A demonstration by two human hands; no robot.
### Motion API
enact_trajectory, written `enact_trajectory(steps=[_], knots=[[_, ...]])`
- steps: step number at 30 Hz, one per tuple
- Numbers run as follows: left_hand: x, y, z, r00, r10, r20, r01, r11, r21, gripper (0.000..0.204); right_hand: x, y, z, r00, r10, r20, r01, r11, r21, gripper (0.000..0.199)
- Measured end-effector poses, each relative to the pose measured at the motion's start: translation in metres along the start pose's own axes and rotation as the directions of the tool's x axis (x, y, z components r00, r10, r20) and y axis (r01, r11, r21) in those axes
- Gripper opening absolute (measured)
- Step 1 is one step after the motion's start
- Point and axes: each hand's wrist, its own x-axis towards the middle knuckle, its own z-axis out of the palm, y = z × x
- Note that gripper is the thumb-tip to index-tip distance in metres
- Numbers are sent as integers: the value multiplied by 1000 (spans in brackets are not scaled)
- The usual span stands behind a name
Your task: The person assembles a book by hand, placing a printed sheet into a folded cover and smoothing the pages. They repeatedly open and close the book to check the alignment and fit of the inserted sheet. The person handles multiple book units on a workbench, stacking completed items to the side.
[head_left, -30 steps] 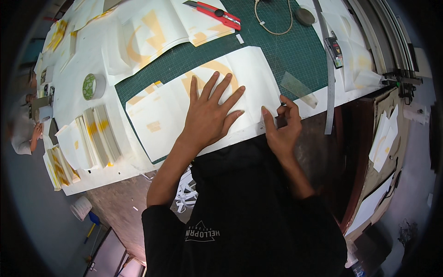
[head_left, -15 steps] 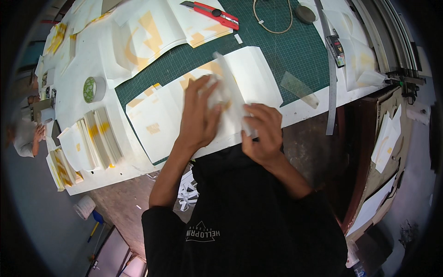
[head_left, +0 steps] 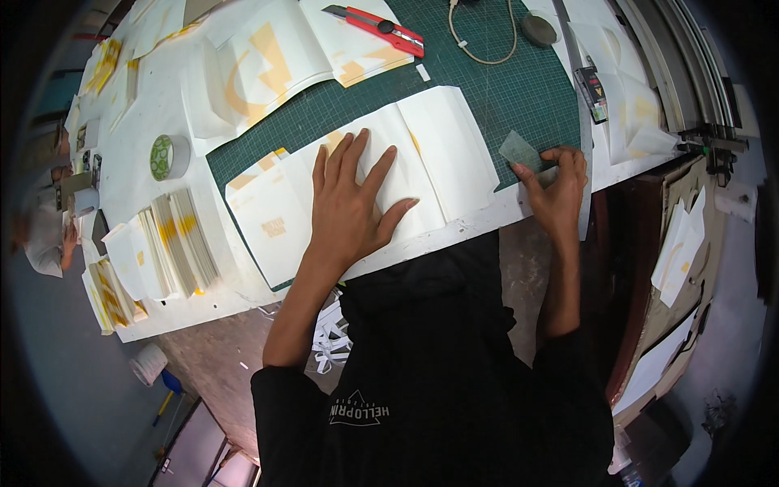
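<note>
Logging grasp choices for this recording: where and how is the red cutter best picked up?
The red cutter is probably best gripped by its handle end, coming from the near right: it lies slantwise, with that thicker end toward the person's right and the narrow blade end pointing left and away.

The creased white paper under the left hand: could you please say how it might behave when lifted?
The creased white paper would probably flop, since it looks thin at its edges. It would likely bend first along the crease crossing its right part. The left hand, spread on top, may stop it lifting freely.
</note>
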Motion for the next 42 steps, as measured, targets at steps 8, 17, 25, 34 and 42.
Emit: enact_trajectory(steps=[8,17,25,34,42], knots=[[-4,-4,8,999,-18,-29,17,999,-33,79,-23,-63,14,938,-336,80,290,892,346,40],[-7,-7,9,999,-20,-38,17,998,-67,88,13,-87,44,813,-577,79,562,813,153,46],[-3,-5,7,999,7,-49,-10,998,-67,79,115,-117,93,747,-658,-97,664,733,145,25],[-4,-6,19,994,-70,-89,64,995,-72,45,10,-58,36,559,-825,87,800,564,207,40],[-4,-5,19,993,-42,-106,40,999,-24,43,-18,3,-12,811,-582,68,560,804,202,31]])
